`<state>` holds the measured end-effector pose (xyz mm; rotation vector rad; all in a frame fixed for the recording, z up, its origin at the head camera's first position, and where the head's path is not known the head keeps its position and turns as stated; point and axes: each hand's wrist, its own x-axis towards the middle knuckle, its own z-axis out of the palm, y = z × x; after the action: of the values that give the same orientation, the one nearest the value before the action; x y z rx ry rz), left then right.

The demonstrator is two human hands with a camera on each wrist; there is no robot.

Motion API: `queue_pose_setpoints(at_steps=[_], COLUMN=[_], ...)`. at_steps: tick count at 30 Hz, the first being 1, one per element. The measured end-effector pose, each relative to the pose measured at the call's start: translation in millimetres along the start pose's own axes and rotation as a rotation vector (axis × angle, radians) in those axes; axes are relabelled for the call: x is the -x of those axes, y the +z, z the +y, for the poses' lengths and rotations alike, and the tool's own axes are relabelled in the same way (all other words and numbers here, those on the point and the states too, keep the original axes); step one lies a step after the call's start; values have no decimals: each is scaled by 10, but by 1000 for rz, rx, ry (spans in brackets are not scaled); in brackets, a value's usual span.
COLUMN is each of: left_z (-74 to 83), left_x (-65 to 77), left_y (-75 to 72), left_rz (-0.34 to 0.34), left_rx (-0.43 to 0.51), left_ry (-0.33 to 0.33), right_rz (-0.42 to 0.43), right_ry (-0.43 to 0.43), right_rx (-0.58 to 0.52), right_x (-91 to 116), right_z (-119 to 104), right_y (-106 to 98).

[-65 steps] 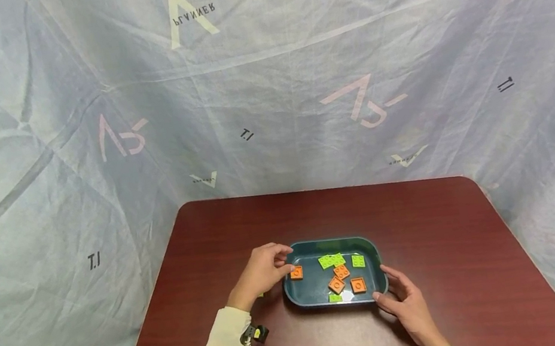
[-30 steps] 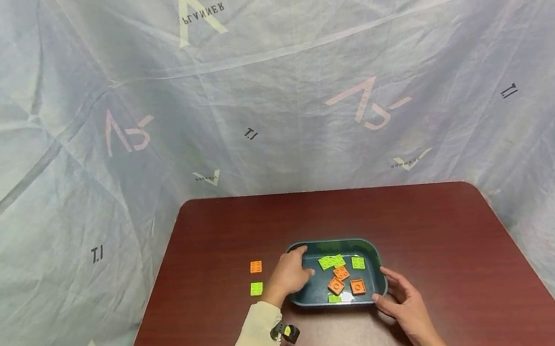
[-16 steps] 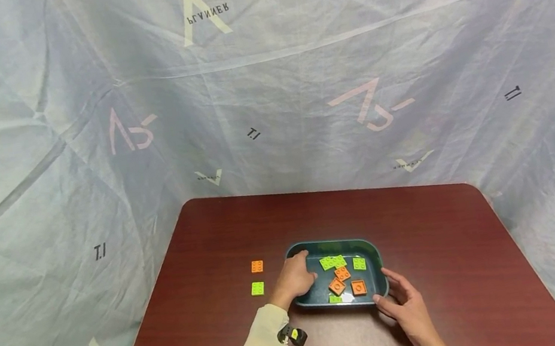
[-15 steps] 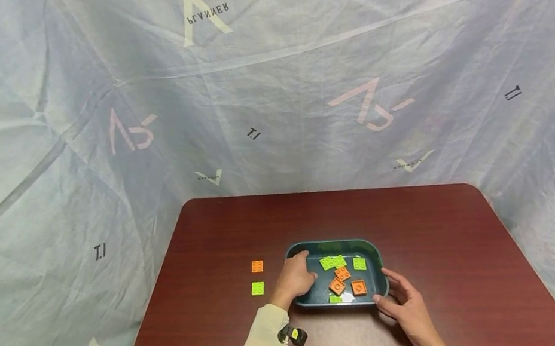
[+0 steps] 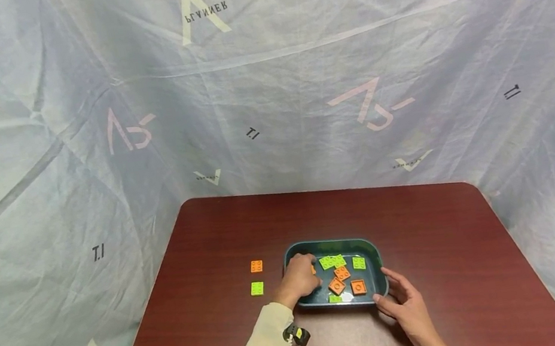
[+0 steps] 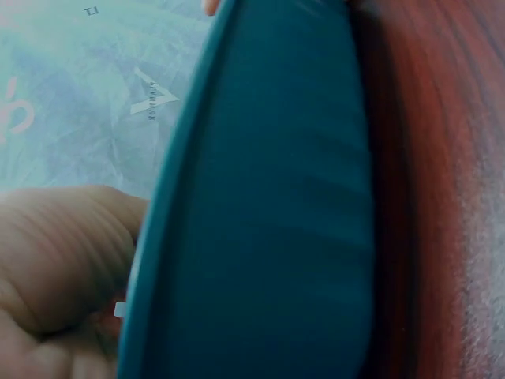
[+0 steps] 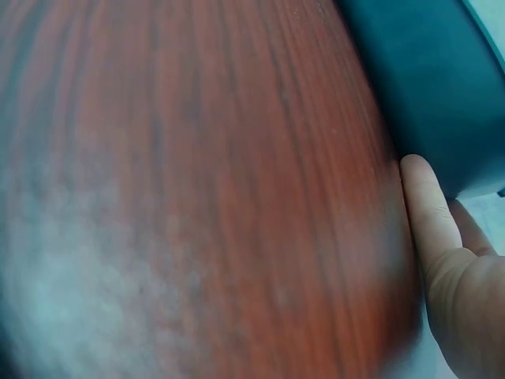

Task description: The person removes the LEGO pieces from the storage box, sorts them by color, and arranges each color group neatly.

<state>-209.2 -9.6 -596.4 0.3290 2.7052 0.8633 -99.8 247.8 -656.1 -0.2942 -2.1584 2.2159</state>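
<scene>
In the head view my left hand reaches into the left end of a dark teal tray, fingers bent. An orange toy brick shows between its thumb and fingers, mostly covered by the hand. The left wrist view has the hand behind the tray wall. My right hand holds the tray's near right corner, thumb at the front and fingers along the right side. Several green bricks and orange bricks lie in the tray, some studs up, some upside down.
On the reddish-brown table, left of the tray, lie an orange brick and a green brick, one behind the other. A grey printed cloth hangs behind and at both sides of the table.
My left hand has moved right, deeper into the tray, and its fingers have drawn in. The orange brick at the left end now shows between them, farther right. The right hand stays put.
</scene>
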Motion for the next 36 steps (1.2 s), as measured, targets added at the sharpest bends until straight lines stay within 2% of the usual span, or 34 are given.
queue_pose_setpoints(at_steps=[6,12,19,29,36], left_z=[-10,6,-6,-2,-6], left_x=[-44,-54,-56,14,31], left_y=[86,100,115,82,-17], left_rz=[49,101,134,131,132], left_rx=[-47,-98,-110,7,93], left_ry=[5,5,47,96,148], right_rz=[0,-8,-7,-5,2], right_ry=[-2,-6,-9,-11,-4], right_rx=[4,-8,-12,-19,-1], right_x=[2,-13,-13,-8,-7], right_z=[1,-1,12,21,13], right_y=[-4,-1,-4,-2,-2])
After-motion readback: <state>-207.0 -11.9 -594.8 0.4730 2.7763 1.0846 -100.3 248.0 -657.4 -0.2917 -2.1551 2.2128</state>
